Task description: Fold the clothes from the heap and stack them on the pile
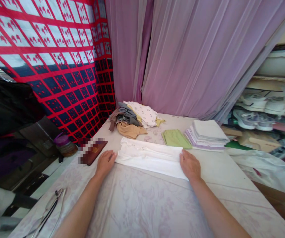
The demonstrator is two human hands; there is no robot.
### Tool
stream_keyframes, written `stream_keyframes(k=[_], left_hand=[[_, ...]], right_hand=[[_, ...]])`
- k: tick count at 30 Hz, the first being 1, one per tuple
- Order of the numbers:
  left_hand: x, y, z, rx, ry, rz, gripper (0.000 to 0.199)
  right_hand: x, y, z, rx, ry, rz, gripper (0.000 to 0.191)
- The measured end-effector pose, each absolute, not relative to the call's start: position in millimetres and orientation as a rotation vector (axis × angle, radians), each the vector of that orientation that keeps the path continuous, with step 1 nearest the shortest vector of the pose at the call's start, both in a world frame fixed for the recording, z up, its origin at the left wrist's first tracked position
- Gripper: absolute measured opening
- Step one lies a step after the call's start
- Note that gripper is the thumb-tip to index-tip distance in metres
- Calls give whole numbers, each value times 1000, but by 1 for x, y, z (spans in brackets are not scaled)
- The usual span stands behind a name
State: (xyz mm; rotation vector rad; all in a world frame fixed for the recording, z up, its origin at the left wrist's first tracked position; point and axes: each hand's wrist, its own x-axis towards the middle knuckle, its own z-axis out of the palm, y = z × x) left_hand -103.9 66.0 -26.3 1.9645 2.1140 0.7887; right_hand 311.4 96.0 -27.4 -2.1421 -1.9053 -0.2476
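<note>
A white garment [148, 158], folded into a long flat strip with gathered seams along its far half, lies across the bed in front of me. My left hand [106, 162] is at its left end, with the fingers curled in at the edge. At the opposite end my right hand [190, 164] grips the edge, thumb side on the cloth; its other fingertips are partly hidden. Just beyond the right end sits a folded green cloth [176, 138], beside a stack of folded white and lilac cloths [208, 134].
A heap of crumpled clothes [130, 127] lies at the back. A dark red booklet [98, 152], partly pixelated, is left of my hand. Cords [52, 208] lie near the left edge; a purple-lidded jar [64, 145] stands beyond it. Shoes [254, 119] fill a rack at right. Curtains [182, 56] hang behind.
</note>
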Motion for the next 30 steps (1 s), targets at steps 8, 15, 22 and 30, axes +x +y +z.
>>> stream_keyframes(k=[8, 15, 22, 30], left_hand=[[-103, 55, -34, 2014, 2173, 656, 22], [-96, 53, -31, 1979, 2210, 741, 15], [-95, 46, -22, 1997, 2109, 1106, 19], [-74, 42, -26, 2509, 1487, 870, 19]], right_hand=[[312, 93, -22, -2300, -1766, -183, 40], [321, 100, -31, -2304, -1754, -82, 41], [332, 93, -28, -2369, -1712, 33, 42], [332, 86, -7, -2632, -1651, 442, 52]])
